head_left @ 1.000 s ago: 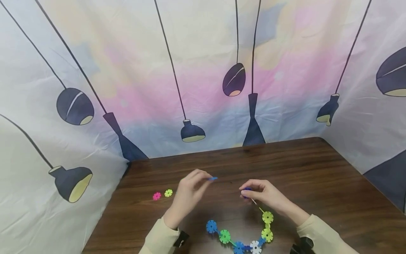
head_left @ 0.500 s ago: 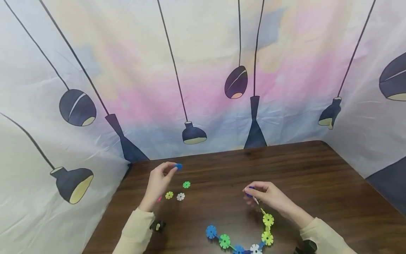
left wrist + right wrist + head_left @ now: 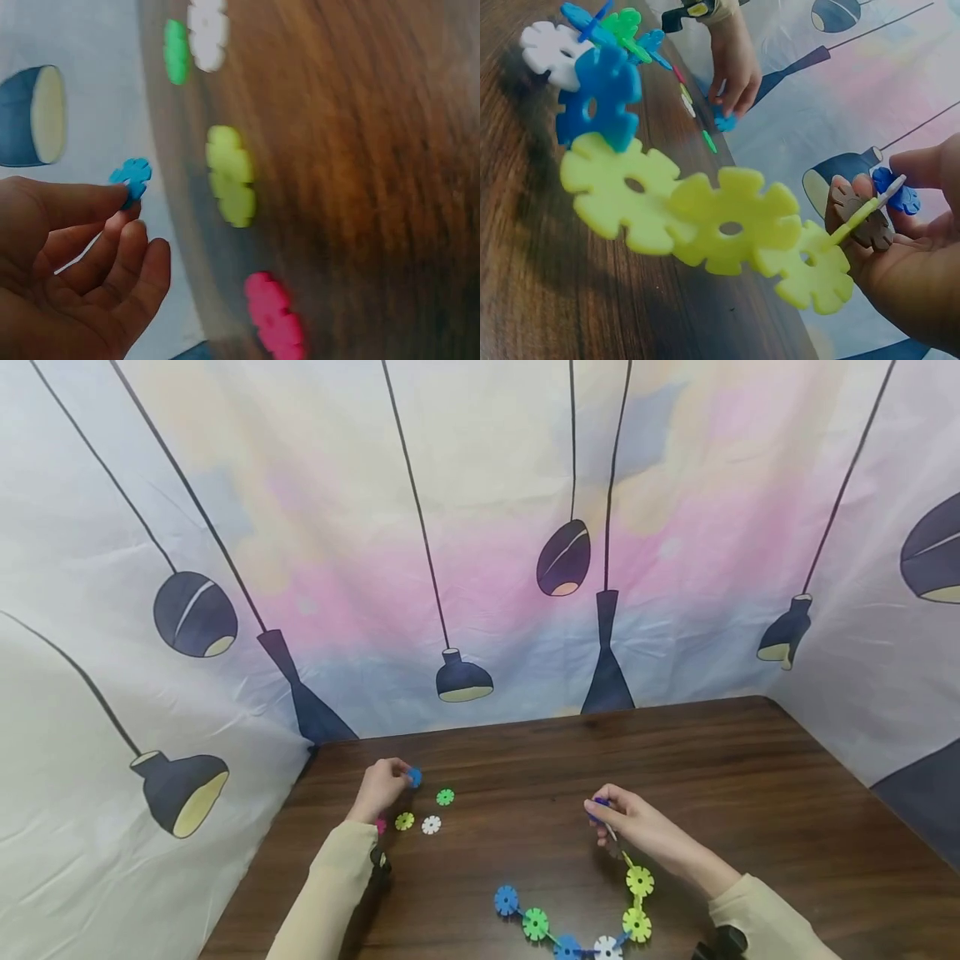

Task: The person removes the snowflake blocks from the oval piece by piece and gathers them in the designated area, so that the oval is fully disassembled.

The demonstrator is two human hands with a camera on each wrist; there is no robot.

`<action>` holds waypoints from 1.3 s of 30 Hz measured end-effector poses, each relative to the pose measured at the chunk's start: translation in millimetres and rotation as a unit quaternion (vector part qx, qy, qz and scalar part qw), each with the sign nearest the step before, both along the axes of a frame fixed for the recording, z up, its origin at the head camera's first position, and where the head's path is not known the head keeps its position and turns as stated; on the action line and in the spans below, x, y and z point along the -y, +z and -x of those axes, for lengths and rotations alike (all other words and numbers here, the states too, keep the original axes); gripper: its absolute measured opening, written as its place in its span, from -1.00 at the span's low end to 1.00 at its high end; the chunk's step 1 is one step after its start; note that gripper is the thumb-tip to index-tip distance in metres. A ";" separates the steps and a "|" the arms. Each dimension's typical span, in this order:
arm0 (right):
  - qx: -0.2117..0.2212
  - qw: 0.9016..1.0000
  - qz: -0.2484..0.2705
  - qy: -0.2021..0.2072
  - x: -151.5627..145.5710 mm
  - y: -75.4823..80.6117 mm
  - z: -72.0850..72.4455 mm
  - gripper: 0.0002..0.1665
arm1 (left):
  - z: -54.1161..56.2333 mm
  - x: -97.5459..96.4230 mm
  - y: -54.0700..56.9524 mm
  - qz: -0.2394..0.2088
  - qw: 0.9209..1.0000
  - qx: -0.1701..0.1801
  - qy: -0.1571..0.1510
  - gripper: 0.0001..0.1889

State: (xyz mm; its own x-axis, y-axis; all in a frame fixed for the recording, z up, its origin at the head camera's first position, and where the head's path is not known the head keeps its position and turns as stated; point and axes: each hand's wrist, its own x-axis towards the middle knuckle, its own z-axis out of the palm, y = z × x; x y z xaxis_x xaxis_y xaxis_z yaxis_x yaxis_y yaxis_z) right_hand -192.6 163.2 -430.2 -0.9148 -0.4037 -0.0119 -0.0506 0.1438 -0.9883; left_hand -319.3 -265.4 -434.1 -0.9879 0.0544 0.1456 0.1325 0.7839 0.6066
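My left hand [image 3: 381, 789] pinches a light-blue snowflake disc [image 3: 133, 180] between thumb and forefinger, at the table's far left. Close by lie a green disc [image 3: 446, 797], a white disc [image 3: 431, 825], a yellow disc [image 3: 405, 821] and a pink disc [image 3: 274, 315], all loose. With thumb and fingers, my right hand [image 3: 633, 818] holds the dark-blue disc [image 3: 901, 196] that ends a chain of slotted discs. A brown disc [image 3: 864, 217] in the chain shows against my right fingers. From there the chain runs down through yellow discs [image 3: 640, 882] to a blue end disc [image 3: 506, 901].
Everything is on a dark wooden table [image 3: 697, 760]. Behind it hangs a fabric backdrop [image 3: 495, 568] printed with lamps. The chain curves in a U near the table's front, partly cut off by the lower edge of the head view.
Carrying the light-blue disc, my left hand has moved left, away from the right hand, then down beside the loose discs. My right hand keeps its hold, nearly still.
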 end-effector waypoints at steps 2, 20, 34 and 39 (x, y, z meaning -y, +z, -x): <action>-0.002 1.000 0.013 0.006 0.2 -0.2 0.0 -0.60 | 2.7 0.8 -5.3 0.010 1.000 0.008 0.007 -0.87; -0.005 1.000 0.004 -0.008 3.7 -4.1 2.9 -0.47 | 4.6 -4.6 -8.6 0.038 0.998 0.029 0.047 -0.87; -0.049 0.998 -0.019 0.017 7.1 12.1 20.9 -0.54 | -66.7 -143.7 53.8 -0.138 0.969 -0.051 -0.200 -0.75; -0.040 0.998 -0.024 0.053 11.6 10.6 20.9 -0.52 | -91.2 -168.9 55.7 -0.143 0.958 -0.024 -0.246 -0.76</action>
